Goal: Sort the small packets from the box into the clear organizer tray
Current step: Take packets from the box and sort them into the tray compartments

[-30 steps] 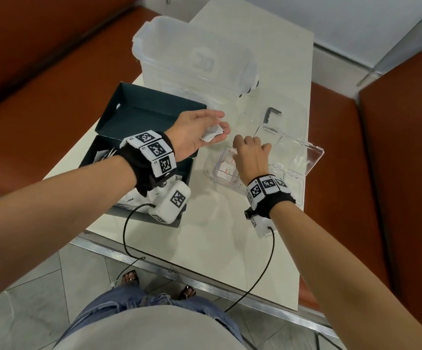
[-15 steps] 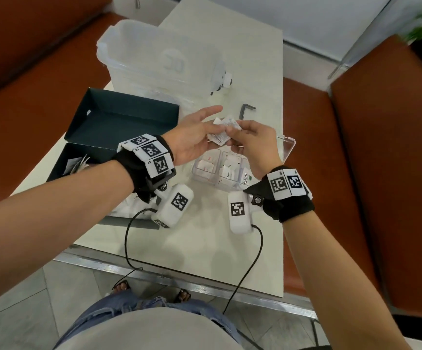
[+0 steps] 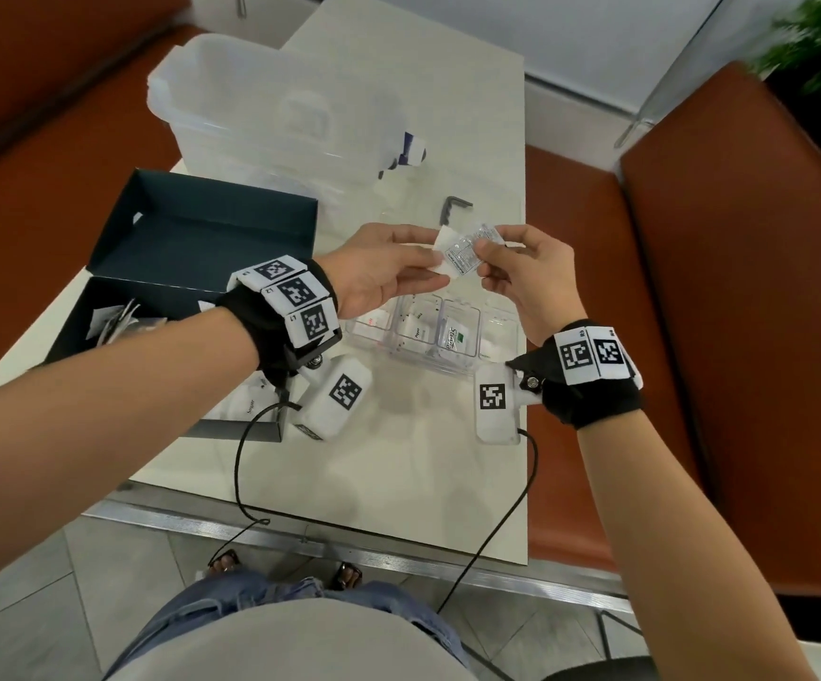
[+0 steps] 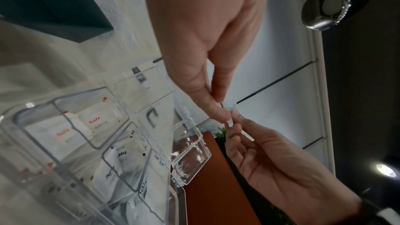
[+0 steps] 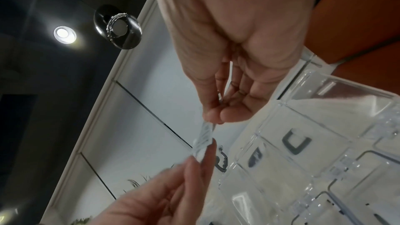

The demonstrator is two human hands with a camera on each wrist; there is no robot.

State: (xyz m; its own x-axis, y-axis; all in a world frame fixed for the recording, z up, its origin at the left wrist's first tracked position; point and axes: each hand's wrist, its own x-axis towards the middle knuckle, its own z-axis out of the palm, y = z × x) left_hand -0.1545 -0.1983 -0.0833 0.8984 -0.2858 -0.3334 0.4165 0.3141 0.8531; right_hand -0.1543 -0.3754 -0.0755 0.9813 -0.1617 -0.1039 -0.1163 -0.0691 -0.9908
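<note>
Above organizer tray (image 3: 453,358) | packets (image 3: 465,250) between hands | left hand (image 3: 379,277), right hand (image 3: 529,277) both pinching

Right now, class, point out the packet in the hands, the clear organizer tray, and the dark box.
packet (image 3: 462,251), head view, its printed middle between both hands.
clear organizer tray (image 3: 502,331), head view, bare right-hand compartment.
dark box (image 3: 212,223), head view, inside of its raised lid.
</note>
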